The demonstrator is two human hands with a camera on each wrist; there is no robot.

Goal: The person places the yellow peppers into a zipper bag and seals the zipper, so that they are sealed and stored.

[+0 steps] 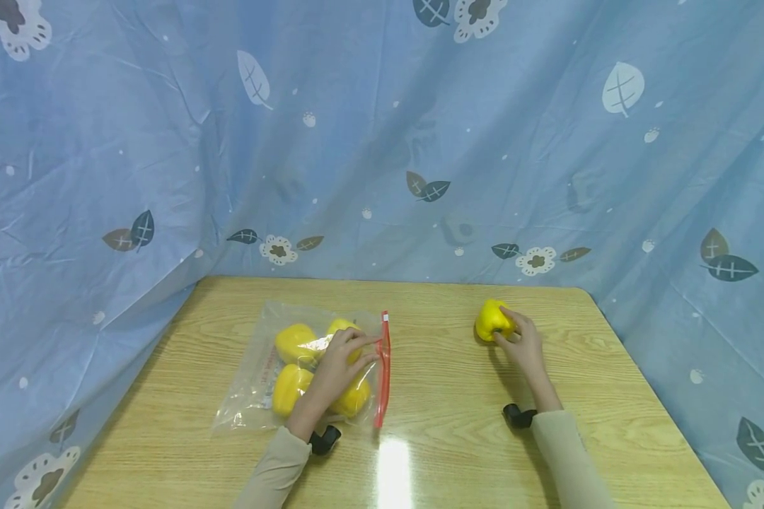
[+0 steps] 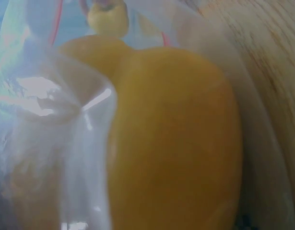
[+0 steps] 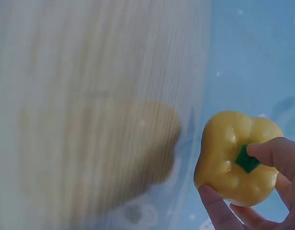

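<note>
A clear zip bag with a red zip strip along its right side lies on the table, several yellow bell peppers inside it. Over the bag, my left hand pinches its edge at the red strip. In the left wrist view a bagged pepper fills the middle, seen through the plastic. On the right, my right hand grips another yellow bell pepper. The right wrist view shows the thumb on that pepper's green stem, with fingers around its side.
The wooden table reaches back to a blue patterned curtain, which also hangs along the left and right sides. A black wrist device shows at the left wrist, and another black device at the right.
</note>
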